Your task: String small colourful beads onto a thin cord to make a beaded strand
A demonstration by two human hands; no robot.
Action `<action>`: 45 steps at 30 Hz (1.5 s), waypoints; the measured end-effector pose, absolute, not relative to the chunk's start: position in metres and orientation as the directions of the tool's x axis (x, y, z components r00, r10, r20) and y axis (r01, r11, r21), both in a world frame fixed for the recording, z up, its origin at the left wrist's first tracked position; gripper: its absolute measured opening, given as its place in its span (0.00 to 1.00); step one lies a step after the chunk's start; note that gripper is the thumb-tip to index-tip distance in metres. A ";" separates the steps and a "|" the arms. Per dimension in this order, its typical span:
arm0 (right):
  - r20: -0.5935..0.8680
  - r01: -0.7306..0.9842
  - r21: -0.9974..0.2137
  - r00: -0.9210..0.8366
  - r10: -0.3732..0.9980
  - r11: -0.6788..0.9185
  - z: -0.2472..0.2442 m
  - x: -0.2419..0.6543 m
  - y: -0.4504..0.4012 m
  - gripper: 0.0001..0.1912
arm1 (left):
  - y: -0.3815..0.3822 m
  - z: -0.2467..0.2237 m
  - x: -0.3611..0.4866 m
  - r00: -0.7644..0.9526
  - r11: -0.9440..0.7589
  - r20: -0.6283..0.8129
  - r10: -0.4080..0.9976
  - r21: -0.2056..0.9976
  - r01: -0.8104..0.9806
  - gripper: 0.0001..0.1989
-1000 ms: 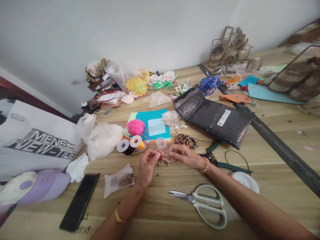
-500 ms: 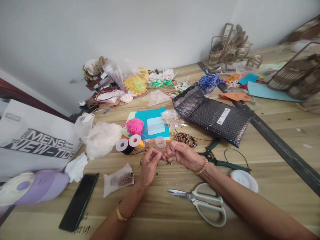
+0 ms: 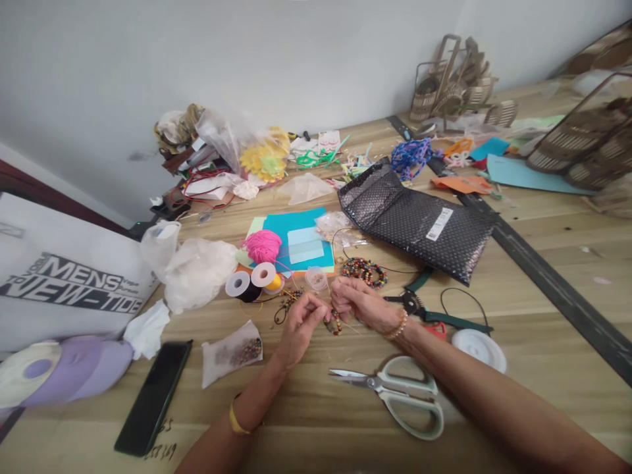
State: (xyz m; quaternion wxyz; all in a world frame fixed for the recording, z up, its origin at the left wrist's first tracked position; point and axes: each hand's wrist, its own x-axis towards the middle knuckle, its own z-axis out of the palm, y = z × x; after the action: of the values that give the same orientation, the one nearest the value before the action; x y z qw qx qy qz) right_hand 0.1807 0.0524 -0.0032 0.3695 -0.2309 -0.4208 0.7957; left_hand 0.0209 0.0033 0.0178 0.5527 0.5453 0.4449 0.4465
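Over the middle of the table, my left hand (image 3: 302,327) and my right hand (image 3: 364,304) almost meet, fingers pinched closed. A small strand of multicoloured beads (image 3: 334,325) hangs between them on a thin cord, gripped by both hands; the exact pinch points are hidden by the fingers. Just beyond my right hand lies a coil of strung beads (image 3: 365,272). Near my left fingers are loose dark beads (image 3: 289,301) and a small clear round container (image 3: 316,278). Closer to me rest scissors (image 3: 390,388) with pale handles, blades slightly apart.
Left of my hands are thread spools (image 3: 238,286), pink yarn (image 3: 263,245), a pouch of beads (image 3: 232,352) and a phone (image 3: 154,398). To the right lie green-handled pliers (image 3: 412,303), a white spool (image 3: 478,350) and a black bubble mailer (image 3: 419,220).
My right fingers have closed down and turned inward, and the bead strand now hangs more visibly below the hands. The camera view has shifted slightly.
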 end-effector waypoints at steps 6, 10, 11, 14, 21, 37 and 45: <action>-0.054 -0.380 -0.847 -0.634 0.772 -0.371 -0.005 0.181 0.053 0.25 | 0.002 0.016 0.020 0.229 0.019 -0.017 0.973 1.000 -0.004 0.10; -0.052 -0.386 -0.845 -0.629 0.775 -0.370 -0.006 0.180 0.053 0.25 | 0.003 0.016 0.018 0.223 0.024 -0.022 0.975 1.000 -0.005 0.10; -0.054 -0.391 -0.844 -0.620 0.783 -0.368 -0.005 0.180 0.054 0.24 | 0.003 0.016 0.018 0.215 0.024 -0.022 0.976 1.000 -0.006 0.10; -0.062 -0.392 -0.854 -0.576 0.815 -0.343 -0.002 0.183 0.055 0.23 | 0.004 0.015 0.016 0.171 0.029 -0.027 0.985 1.000 -0.009 0.09; 0.035 -0.267 -0.955 -0.535 0.844 -0.129 0.012 0.194 0.058 0.20 | 0.006 0.005 0.014 0.106 -0.016 0.026 0.994 0.995 -0.097 0.08; 0.142 -0.231 -0.972 -0.483 0.864 0.030 0.020 0.190 0.050 0.19 | 0.005 0.013 0.016 -0.026 0.034 -0.035 0.999 0.998 -0.043 0.08; 0.202 -0.133 -0.979 -0.481 0.853 0.156 0.030 0.189 0.042 0.18 | 0.007 0.017 0.020 -0.009 0.167 -0.168 0.986 0.983 -0.074 0.11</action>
State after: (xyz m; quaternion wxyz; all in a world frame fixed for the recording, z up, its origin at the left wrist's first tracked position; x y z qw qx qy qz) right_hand 0.1888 0.0424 0.0304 0.4224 -0.2846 -0.6322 0.5839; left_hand 0.0199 0.0071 0.0173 0.5544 0.4338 0.5255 0.4779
